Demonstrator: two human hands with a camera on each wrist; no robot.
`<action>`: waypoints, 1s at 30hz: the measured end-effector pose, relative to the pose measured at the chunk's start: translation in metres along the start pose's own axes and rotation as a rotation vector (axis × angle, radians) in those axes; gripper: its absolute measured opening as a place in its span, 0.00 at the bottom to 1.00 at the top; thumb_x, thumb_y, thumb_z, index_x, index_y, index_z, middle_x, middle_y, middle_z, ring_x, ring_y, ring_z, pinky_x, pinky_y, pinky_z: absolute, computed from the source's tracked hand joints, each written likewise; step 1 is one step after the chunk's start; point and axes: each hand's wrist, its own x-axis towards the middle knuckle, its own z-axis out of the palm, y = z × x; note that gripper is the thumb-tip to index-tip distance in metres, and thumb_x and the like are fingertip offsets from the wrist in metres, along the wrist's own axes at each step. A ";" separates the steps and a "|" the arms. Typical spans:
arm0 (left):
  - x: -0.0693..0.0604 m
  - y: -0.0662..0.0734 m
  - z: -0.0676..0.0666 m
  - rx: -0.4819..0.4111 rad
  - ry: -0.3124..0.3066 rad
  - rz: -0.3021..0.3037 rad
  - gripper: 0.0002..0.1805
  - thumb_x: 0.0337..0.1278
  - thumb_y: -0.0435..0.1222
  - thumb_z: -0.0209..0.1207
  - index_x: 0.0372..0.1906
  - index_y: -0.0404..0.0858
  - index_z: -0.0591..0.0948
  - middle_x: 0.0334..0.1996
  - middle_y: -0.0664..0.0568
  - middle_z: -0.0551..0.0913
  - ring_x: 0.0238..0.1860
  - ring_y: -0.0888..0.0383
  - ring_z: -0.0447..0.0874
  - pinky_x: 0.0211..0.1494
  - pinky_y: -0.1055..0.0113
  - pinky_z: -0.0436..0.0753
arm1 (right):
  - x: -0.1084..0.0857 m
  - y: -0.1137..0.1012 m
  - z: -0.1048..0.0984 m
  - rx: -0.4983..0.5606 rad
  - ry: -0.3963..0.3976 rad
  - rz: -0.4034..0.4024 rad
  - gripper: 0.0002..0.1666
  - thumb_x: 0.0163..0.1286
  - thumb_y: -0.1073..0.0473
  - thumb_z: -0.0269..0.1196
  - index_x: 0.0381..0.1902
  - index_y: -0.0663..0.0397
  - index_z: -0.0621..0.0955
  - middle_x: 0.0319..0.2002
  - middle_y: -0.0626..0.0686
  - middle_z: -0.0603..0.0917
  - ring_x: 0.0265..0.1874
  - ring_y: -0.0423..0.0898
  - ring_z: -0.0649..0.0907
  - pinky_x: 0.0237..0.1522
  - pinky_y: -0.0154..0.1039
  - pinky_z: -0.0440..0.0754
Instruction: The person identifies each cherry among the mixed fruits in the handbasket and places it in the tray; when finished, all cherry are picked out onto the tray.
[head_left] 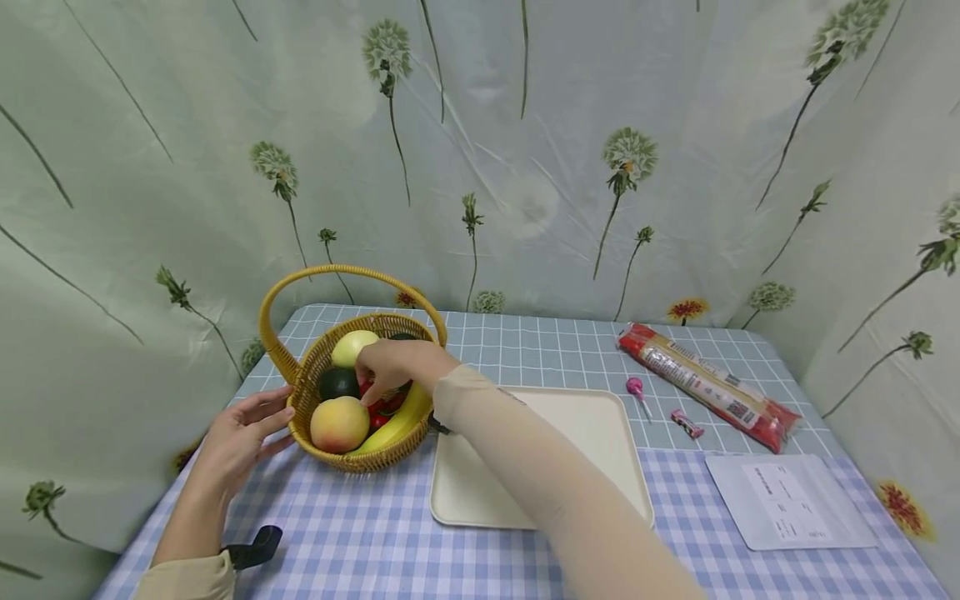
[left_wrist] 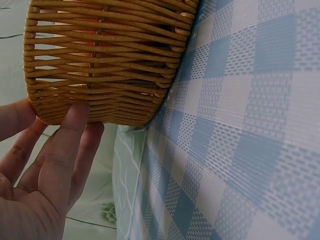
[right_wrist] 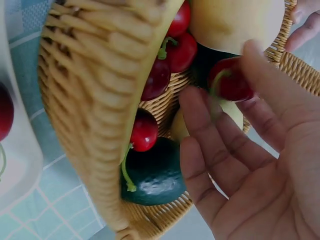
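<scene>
A wicker basket with a tall handle holds a peach, a banana, a pale yellow-green fruit, dark green fruits and several red cherries. My right hand reaches into it. In the right wrist view its thumb and a finger pinch one cherry by its body, above the others. My left hand is at the basket's left side, fingers loosely bent, fingertips touching the woven wall. Part of the basket's contents is hidden under my right hand.
A cream tray lies right of the basket, partly under my right forearm; a red cherry shows on it. Farther right are a lollipop, a wrapped candy, a long red-ended packet and a grey pouch.
</scene>
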 end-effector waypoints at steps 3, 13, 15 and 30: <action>-0.001 -0.001 -0.001 0.014 0.004 -0.003 0.36 0.78 0.43 0.64 0.81 0.37 0.67 0.56 0.69 0.80 0.48 0.79 0.82 0.52 0.71 0.90 | -0.003 0.002 0.001 0.058 -0.016 -0.021 0.15 0.76 0.46 0.70 0.47 0.48 0.80 0.34 0.45 0.80 0.31 0.39 0.79 0.36 0.29 0.76; 0.000 -0.001 -0.001 0.016 -0.009 -0.009 0.37 0.77 0.45 0.64 0.82 0.36 0.67 0.56 0.70 0.80 0.49 0.79 0.82 0.52 0.71 0.90 | -0.014 0.009 0.001 0.088 -0.003 -0.102 0.16 0.76 0.56 0.72 0.57 0.45 0.82 0.48 0.46 0.81 0.42 0.40 0.78 0.42 0.29 0.76; -0.001 0.000 -0.001 0.017 -0.009 -0.008 0.37 0.77 0.44 0.64 0.82 0.36 0.66 0.56 0.70 0.80 0.49 0.79 0.82 0.52 0.72 0.90 | -0.017 0.011 0.001 0.096 -0.001 -0.105 0.16 0.75 0.56 0.72 0.57 0.45 0.82 0.46 0.47 0.82 0.41 0.40 0.77 0.40 0.29 0.75; 0.005 0.005 -0.003 -0.002 -0.026 -0.038 0.37 0.77 0.42 0.64 0.82 0.37 0.66 0.49 0.77 0.80 0.48 0.79 0.82 0.51 0.71 0.90 | -0.035 0.017 0.007 0.117 0.056 -0.162 0.16 0.74 0.60 0.73 0.56 0.44 0.86 0.56 0.46 0.87 0.57 0.41 0.83 0.52 0.27 0.80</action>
